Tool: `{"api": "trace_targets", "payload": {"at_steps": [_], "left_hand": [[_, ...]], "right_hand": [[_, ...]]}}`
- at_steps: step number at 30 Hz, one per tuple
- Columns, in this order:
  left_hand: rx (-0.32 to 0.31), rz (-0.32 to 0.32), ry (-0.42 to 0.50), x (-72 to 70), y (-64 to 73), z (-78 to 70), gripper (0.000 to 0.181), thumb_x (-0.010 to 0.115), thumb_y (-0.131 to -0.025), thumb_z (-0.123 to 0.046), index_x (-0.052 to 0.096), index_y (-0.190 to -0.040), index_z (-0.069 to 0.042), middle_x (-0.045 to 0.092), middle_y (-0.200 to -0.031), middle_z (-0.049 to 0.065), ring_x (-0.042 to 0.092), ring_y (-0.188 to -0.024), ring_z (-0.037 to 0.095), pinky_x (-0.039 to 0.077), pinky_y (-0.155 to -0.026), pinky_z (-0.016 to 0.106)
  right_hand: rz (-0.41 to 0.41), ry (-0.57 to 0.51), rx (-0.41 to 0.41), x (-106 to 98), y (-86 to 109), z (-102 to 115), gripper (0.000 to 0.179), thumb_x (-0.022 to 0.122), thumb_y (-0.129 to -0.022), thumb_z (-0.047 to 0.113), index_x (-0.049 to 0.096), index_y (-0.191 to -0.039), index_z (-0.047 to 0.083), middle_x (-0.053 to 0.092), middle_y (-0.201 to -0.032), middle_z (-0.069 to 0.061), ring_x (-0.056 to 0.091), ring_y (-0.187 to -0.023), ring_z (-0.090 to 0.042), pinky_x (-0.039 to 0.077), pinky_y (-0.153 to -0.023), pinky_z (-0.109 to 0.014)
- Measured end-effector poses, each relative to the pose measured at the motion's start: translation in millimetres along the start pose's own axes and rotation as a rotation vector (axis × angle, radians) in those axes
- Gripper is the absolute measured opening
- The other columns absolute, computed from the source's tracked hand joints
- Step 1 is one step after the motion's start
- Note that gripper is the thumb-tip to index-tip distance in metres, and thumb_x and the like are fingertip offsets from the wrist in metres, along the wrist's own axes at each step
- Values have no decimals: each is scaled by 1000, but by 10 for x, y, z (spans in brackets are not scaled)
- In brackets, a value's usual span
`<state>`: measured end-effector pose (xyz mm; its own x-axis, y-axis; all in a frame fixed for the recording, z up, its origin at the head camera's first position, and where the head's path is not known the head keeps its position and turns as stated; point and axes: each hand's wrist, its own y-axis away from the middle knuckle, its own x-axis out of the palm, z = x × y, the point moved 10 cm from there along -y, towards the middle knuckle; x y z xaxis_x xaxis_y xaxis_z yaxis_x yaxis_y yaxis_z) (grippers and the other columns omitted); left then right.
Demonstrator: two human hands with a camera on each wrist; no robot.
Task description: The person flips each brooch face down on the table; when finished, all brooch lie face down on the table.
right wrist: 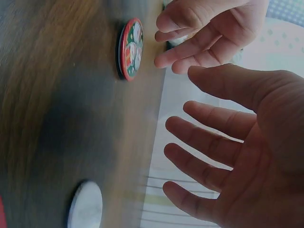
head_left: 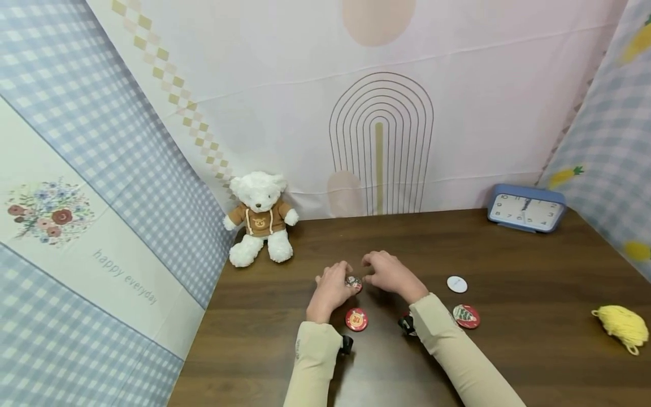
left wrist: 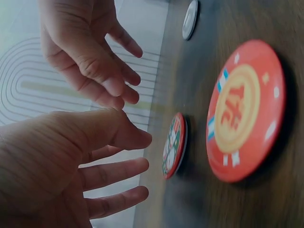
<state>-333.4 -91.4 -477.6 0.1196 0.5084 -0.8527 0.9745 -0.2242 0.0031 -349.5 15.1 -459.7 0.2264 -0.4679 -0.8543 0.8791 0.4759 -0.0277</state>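
Both hands hover over the dark table with fingers loosely spread and nothing held. A round red-rimmed badge with a green, white and red pattern (head_left: 353,284) lies flat between them; the left wrist view shows the same patterned badge (left wrist: 173,146). My left hand (head_left: 331,288) is just left of it, partly covering it in the head view. To its right is my right hand (head_left: 394,276), fingers apart from it (right wrist: 228,142). Nearer the left wrist lies a red badge with a gold centre (head_left: 356,320). A white disc (head_left: 456,284) and a red badge with a tree (head_left: 466,316) sit farther right.
Another badge, mostly hidden, shows under the right wrist beside its black strap (head_left: 407,324). A white teddy bear (head_left: 261,217) sits at the back left. A blue clock (head_left: 526,208) stands at the back right, and yellow yarn (head_left: 621,327) lies at the right.
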Motion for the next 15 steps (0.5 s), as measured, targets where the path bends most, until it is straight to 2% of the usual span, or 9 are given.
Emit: {"api": "trace_targets", "payload": {"at_steps": [6, 11, 15], "left_hand": [[10, 10, -20, -19, 47, 45, 31, 83, -78, -8, 67, -105, -8, 64, -101, 8, 52, -97, 33, 37, -85, 56], [26, 13, -47, -28, 65, 59, 28, 83, -76, -4, 70, -100, -8, 62, -97, 7, 50, -96, 33, 37, -81, 55], [26, 19, -57, -22, 65, 88, 27, 84, -76, -4, 72, -101, -9, 62, -98, 7, 50, -98, 34, 37, -82, 57]], "right_hand": [[58, 29, 7, 124, -29, 39, 27, 76, -85, 4, 70, -110, -1, 66, -106, -13, 58, -105, -34, 48, -88, -50], [64, 63, -44, 191, -82, 119, 15, 77, -81, 1, 70, -93, 3, 61, -85, -7, 54, -81, -26, 47, -72, -44], [66, 68, -64, 251, -131, 163, 14, 79, -78, 0, 68, -85, 5, 58, -77, -4, 50, -72, -22, 44, -65, -41]]}}
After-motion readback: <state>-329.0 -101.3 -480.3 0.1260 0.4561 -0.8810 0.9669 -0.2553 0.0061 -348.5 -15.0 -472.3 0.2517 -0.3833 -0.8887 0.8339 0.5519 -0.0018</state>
